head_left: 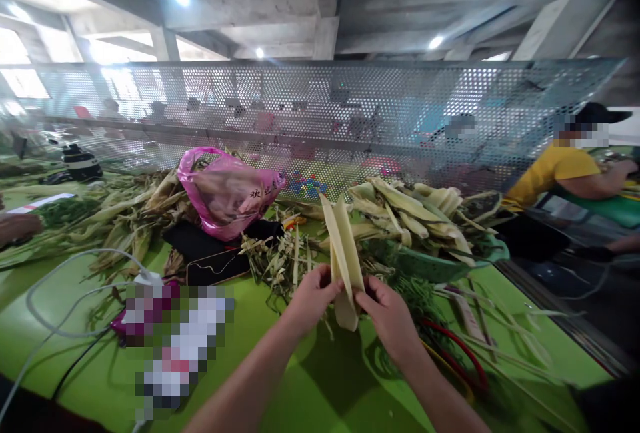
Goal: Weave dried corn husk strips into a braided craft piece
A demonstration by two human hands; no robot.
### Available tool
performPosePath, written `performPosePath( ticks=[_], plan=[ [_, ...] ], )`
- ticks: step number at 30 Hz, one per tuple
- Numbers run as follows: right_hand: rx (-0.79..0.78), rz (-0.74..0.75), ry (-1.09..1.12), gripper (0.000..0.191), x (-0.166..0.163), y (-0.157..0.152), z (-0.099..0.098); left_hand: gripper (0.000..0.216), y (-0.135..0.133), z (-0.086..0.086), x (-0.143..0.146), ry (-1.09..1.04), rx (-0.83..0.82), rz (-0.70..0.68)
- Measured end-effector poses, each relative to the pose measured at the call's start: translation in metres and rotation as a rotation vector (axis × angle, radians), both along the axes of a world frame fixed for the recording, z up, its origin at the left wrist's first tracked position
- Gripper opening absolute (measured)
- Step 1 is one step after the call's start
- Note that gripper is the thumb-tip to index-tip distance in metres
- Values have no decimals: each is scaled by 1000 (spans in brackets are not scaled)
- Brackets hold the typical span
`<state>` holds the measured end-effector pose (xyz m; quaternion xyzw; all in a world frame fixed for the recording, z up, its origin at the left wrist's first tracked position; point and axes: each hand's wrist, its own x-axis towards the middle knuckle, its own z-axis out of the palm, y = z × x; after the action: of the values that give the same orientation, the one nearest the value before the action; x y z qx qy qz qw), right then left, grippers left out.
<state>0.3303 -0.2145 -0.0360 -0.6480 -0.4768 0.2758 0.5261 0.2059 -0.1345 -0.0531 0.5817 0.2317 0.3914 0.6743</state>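
Note:
A pale yellow corn husk (pixel 344 253) stands upright between my hands, its lengthwise folds pointing up and away. My left hand (pixel 316 291) pinches its lower left edge between thumb and fingers. On the lower right edge, my right hand (pixel 384 306) has a similar pinch. The husk is held above the green table (pixel 280 379), where a shadow falls below it. Behind it lies a heap of small husk scraps (pixel 277 256). To the right, more dried husks (pixel 415 213) are piled in a green basket (pixel 440 269).
A pink plastic bag (pixel 233 193) sits behind a black pouch (pixel 215 263). Left are a white cable (pixel 75 256), a power strip (pixel 187 346) and loose husks (pixel 120 219). Green twine (pixel 415 293) lies right. Beyond stands a perforated metal screen (pixel 320 113); a person in yellow (pixel 555 169) sits at right.

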Motion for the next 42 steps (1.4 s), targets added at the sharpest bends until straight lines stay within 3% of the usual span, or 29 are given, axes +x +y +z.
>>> performPosePath(
  ticks=[4,10,15,19,21,25,28,32,37,40,42],
  plan=[
    [-51,-162,-335,14,5,-4,0,26,-9,9,-2,57,124,237],
    [-22,-226,-624,20,-2,-7,0,19,-16,2,2,237,244,182],
    [0,-123,-383,32,1,-5,-4,11,-7,-2,3,142,86,146],
    [16,-137,-178,38,14,-1,-5,17,-2,6,-4,6,-126,120],
    [23,-150,-122,37,20,0,-7,21,3,8,-8,2,-153,169],
    [-8,-182,-41,37,28,2,-12,19,20,2,-17,86,-30,398],
    [-12,-194,-62,37,28,3,-13,22,28,-2,-23,296,135,425],
    [49,-219,-202,35,22,2,-7,40,19,7,-26,451,346,526],
    [73,-263,-370,27,7,-5,2,34,-9,19,-14,364,396,358],
    [49,-247,-450,24,0,-8,2,41,-16,12,-3,281,183,125],
    [70,-205,-414,23,-3,-9,1,41,-14,5,2,182,117,49]
  ],
)
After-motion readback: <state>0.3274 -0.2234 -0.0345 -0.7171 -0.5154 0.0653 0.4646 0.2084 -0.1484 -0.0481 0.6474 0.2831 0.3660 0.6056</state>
